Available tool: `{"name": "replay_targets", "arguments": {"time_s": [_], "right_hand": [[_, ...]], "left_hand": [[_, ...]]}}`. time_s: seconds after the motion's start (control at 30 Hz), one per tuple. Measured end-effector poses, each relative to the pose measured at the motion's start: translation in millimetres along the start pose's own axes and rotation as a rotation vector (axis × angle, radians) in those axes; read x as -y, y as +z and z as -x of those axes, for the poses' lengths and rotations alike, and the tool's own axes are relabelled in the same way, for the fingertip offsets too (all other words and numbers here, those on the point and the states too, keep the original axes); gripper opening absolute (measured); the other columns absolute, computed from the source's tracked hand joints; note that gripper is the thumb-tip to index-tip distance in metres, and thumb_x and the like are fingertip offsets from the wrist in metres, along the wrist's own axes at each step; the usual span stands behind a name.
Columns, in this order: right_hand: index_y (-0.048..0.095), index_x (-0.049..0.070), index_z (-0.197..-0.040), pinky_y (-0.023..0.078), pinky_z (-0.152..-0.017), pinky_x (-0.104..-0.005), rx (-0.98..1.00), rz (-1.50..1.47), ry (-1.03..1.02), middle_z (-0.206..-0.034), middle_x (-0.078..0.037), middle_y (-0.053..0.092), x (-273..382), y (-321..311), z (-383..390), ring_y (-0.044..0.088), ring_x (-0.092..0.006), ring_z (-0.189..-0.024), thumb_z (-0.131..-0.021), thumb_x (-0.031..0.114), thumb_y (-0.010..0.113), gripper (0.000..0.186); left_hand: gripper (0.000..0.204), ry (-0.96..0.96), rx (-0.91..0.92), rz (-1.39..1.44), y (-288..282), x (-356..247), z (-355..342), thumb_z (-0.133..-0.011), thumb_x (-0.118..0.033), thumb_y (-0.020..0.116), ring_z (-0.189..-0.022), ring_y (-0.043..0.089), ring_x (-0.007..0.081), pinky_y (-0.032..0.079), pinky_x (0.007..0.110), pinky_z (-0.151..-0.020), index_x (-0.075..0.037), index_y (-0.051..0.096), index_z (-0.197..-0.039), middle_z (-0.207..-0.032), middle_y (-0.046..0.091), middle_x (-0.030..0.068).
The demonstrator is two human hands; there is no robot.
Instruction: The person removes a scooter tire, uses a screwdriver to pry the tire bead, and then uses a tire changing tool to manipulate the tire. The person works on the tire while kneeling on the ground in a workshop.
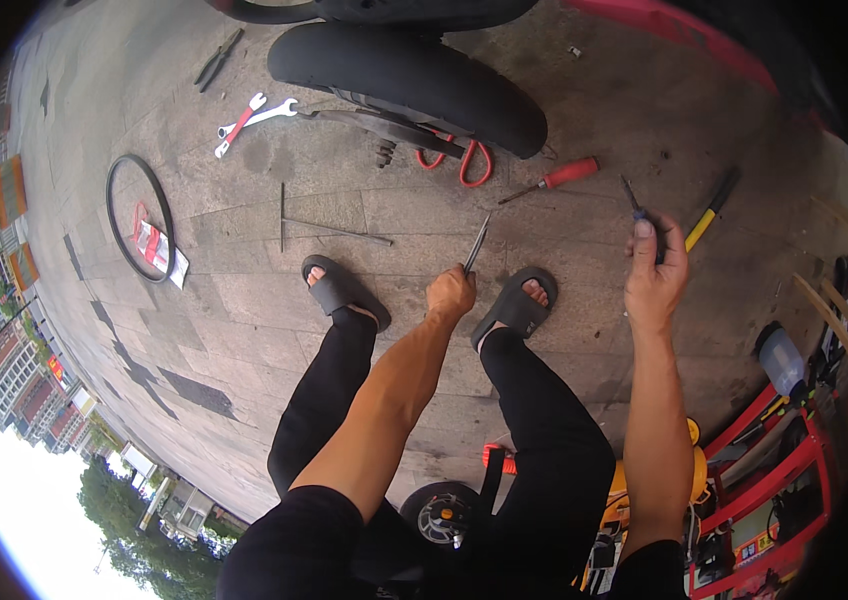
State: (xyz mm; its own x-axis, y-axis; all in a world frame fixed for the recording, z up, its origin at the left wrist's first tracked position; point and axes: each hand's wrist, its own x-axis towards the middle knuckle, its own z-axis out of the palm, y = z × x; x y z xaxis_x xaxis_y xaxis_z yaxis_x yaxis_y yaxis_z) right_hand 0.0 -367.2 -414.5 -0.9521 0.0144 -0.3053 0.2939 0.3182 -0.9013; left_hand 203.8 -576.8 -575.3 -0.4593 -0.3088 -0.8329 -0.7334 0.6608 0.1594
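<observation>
The left hand (452, 292) and right hand (656, 270) each hold a tool above outdoor paving (564, 232).

The left fingers close round a slim metal tool (479, 243), while the right fingers pinch a thin-tipped tool (636, 205), both apparently held low to leave the points free. Past them, a T-shaped wrench (336, 231) and a red-handled screwdriver (570, 173) lie seemingly within reach, before a black tyre (414, 75). The grip hides the held tools' lower ends, so their exact kinds are unclear; whether a yellow-and-black handle (714, 208) touches the right hand cannot be told. The upper edge crops whatever stands above the tyre.
</observation>
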Motion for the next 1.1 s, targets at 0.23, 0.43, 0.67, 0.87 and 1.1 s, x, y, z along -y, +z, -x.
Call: {"name": "replay_targets", "arguments": {"time_s": [0.23,0.43,0.67,0.87,1.1], "right_hand": [[0.061,0.001,-0.109,0.051,-0.077,-0.0261,0.133,-0.157,-0.508,-0.099,-0.007,0.069,52,133,-79,0.065,-0.0133,-0.088,-0.094,0.013,0.064,0.019],[0.06,0.002,-0.106,0.05,-0.074,-0.027,0.051,-0.271,-0.587,-0.089,-0.007,0.066,47,154,-78,0.062,-0.0133,-0.081,-0.094,0.014,0.064,0.018],[0.059,0.001,-0.104,0.052,-0.073,-0.0309,0.23,-0.397,-0.514,-0.088,-0.01,0.067,55,171,-52,0.067,-0.0179,-0.081,-0.094,0.015,0.065,0.018],[0.062,-0.001,-0.106,0.051,-0.076,-0.0292,0.403,-0.065,-0.493,-0.09,-0.008,0.068,56,152,-76,0.064,-0.0138,-0.083,-0.091,0.007,0.062,0.017],[0.064,-0.001,-0.107,0.05,-0.076,-0.0281,0.602,-0.134,-0.429,-0.091,-0.008,0.068,52,168,-78,0.062,-0.0132,-0.083,-0.088,0.004,0.063,0.02]], "left_hand": [[0.048,0.18,0.255,-0.131,-40,15,-31,-0.088,-0.038,0.062,-0.1,0.062,0.0471,0.049,0.052,-0.088,0.003,0.055,-0.112,-0.109,0.063,0.0294],[0.036,1.422,-0.509,0.048,-310,-64,23,-0.077,-0.004,0.072,-0.086,0.062,0.0333,0.052,0.038,-0.072,0.001,0.06,-0.11,-0.1,0.062,0.0176],[0.066,1.182,-0.961,-0.413,-365,-68,-1,-0.089,-0.062,0.05,-0.125,0.043,0.0392,0.026,0.053,-0.105,-0.006,0.057,-0.123,-0.124,0.057,0.0126],[0.063,1.16,-0.927,-0.315,-342,3,-5,-0.086,-0.06,0.05,-0.113,0.05,0.038,0.03,0.052,-0.1,-0.003,0.058,-0.112,-0.111,0.058,0.0156],[0.069,1.246,-0.934,-0.309,-331,23,-2,-0.084,-0.066,0.052,-0.11,0.052,0.0394,0.031,0.053,-0.098,-0.004,0.054,-0.114,-0.109,0.058,0.0167]]}}
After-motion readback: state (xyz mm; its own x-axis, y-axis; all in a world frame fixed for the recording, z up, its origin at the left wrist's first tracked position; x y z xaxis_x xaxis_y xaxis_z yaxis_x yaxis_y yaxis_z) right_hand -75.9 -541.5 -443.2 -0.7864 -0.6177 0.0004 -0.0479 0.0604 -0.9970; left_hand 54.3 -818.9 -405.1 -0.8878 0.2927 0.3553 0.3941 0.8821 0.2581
